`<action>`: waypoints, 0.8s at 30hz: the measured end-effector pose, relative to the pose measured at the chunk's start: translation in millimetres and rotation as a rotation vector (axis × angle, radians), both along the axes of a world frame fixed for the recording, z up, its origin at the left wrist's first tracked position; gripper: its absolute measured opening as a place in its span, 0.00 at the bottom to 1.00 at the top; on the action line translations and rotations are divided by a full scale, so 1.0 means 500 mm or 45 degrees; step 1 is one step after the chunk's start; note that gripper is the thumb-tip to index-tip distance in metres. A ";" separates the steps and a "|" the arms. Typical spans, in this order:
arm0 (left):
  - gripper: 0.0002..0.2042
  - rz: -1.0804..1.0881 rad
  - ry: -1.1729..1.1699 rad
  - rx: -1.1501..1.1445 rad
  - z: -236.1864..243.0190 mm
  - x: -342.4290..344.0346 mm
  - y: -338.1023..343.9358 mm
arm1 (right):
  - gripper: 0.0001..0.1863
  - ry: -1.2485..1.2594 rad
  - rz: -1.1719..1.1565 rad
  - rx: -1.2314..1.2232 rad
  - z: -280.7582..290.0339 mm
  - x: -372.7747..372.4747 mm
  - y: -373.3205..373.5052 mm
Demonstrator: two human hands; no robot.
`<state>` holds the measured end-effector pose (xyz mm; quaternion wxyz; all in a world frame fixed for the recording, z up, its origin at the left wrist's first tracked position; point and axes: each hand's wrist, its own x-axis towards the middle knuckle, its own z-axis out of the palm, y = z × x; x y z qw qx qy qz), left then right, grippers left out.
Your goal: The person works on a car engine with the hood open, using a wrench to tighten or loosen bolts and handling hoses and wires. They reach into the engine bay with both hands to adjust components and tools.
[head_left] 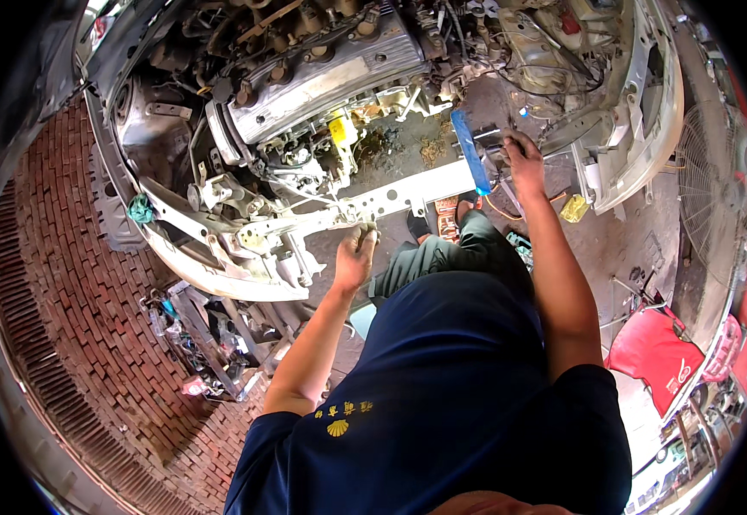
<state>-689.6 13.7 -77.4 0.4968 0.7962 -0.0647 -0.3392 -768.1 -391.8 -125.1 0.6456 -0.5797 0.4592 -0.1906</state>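
The person leans over the open front of a stripped car, and the work in hand looks like a fitting or loosening step at the crossbar [408,196], the pale perforated beam that runs across the front of the engine bay below the engine [322,81]. The left hand [355,256] rests on the crossbar's near edge, fingers curled down over it as if bracing; whether it pinches anything small there cannot be told. The right hand [524,163] reaches past the crossbar's right end and is closed around something dark among the wiring, just beside the blue tool [471,150]; what exactly it grips is hidden by the fingers. The blue tool is a flat, long piece lying across the right end of the crossbar, touching or nearly touching it. Its long axis runs roughly crosswise to the crossbar: the far end points up toward the engine, the near end down toward the person's knees. The crossbar itself slants from lower left, near the headlight mounts, to upper right. As a judgement, the next move calls for a steady hold with the left hand while the right works in a tight pocket of hoses and cables, where a slip could snag a wire. A yellow cap [342,129] sits above the crossbar's middle.
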 end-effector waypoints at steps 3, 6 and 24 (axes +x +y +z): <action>0.11 -0.071 0.070 -0.017 0.014 0.006 -0.042 | 0.13 -0.061 0.047 -0.004 0.011 -0.014 -0.023; 0.11 -0.137 0.120 -0.014 0.016 0.007 -0.063 | 0.14 -0.022 0.111 -0.069 0.022 -0.014 -0.039; 0.15 0.552 0.057 0.335 -0.073 -0.253 0.222 | 0.21 0.051 0.556 0.230 -0.074 0.182 -0.068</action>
